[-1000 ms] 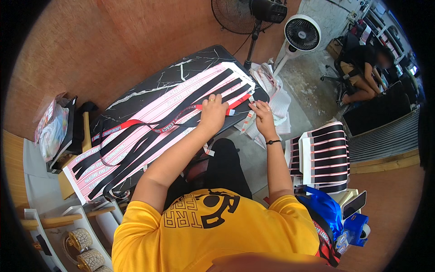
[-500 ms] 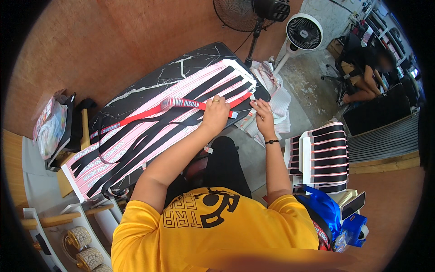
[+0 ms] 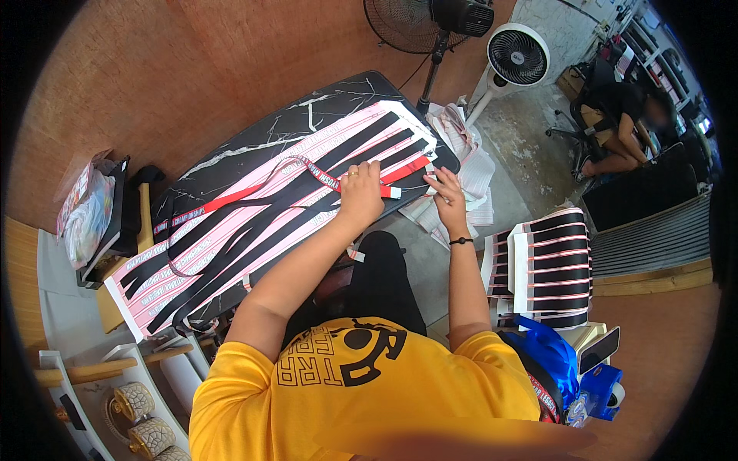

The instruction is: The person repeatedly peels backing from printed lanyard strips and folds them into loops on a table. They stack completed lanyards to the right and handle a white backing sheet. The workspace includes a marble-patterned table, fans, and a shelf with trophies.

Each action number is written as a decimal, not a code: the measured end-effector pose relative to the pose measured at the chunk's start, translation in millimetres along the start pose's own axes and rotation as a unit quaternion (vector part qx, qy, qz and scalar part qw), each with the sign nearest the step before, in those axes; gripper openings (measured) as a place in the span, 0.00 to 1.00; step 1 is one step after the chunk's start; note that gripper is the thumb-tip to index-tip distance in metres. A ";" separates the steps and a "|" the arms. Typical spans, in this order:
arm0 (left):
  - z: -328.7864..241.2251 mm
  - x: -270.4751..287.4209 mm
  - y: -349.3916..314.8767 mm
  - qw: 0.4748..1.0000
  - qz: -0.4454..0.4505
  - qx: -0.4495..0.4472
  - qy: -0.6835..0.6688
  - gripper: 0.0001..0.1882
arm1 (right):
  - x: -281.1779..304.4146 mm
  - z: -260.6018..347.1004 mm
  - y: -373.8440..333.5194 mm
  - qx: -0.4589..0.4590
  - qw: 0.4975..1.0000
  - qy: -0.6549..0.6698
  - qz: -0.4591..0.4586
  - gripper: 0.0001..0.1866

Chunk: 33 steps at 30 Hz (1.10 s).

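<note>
A long printed sheet (image 3: 265, 170) with pink, white and black stripes lies slantwise across the black marble-patterned table (image 3: 265, 138). Over it runs a red printed ribbon (image 3: 223, 201) with a black back, curling up in a loop left of my left hand (image 3: 362, 192). That hand is closed on the ribbon, whose white-tipped end pokes out to the right of the fingers. My right hand (image 3: 450, 203) is at the table's right corner, fingers stretched out beside the sheet's end. Loose black ribbons (image 3: 231, 242) trail over the sheet's left half.
Crumpled striped sheets (image 3: 480, 180) lie beyond the table's right end, near two fans (image 3: 519, 55). A stack of striped sheets (image 3: 550, 265) stands to my right, by a phone (image 3: 600, 349) and a blue ribbon bundle (image 3: 550, 349). A person (image 3: 623, 115) sits at far right.
My left hand has shifted slightly left with the ribbon and its white-tipped end. The ribbon beside it has risen into a twisted loop. My right hand has barely moved.
</note>
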<state>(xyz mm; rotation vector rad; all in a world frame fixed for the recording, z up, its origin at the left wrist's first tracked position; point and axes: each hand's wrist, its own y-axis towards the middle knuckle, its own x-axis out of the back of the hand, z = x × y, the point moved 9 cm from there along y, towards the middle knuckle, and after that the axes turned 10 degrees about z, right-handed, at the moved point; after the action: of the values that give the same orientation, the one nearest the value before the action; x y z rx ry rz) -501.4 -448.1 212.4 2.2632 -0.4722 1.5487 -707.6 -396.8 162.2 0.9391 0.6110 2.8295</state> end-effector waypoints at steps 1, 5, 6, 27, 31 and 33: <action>1.7 1.0 0.6 1.000 -0.001 0.007 -0.004 0.29 | 0.4 -0.3 0.2 -0.001 1.000 0.002 0.001 0.31; 5.9 2.2 3.3 1.000 -0.012 0.009 -0.004 0.32 | 1.3 -1.7 0.5 -0.008 1.000 0.015 0.007 0.31; 6.8 1.0 4.5 1.000 -0.012 0.005 0.002 0.32 | 1.4 -1.6 0.6 -0.009 1.000 0.018 0.008 0.31; 65.3 -1.6 48.9 0.982 0.102 0.118 0.104 0.33 | 3.4 1.9 1.0 -0.008 1.000 0.005 -0.013 0.29; 68.7 5.8 55.8 0.989 0.053 0.088 0.107 0.24 | 3.9 4.1 1.6 -0.004 1.000 -0.002 -0.013 0.30; 73.1 10.1 61.1 0.991 0.045 0.088 0.088 0.19 | 4.5 5.2 1.9 -0.012 1.000 -0.003 -0.011 0.32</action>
<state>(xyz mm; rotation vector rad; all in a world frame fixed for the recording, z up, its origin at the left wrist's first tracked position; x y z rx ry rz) -466.5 -536.9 203.6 2.2320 -0.4070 1.8840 -708.1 -395.8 169.3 0.9298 0.5828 2.8080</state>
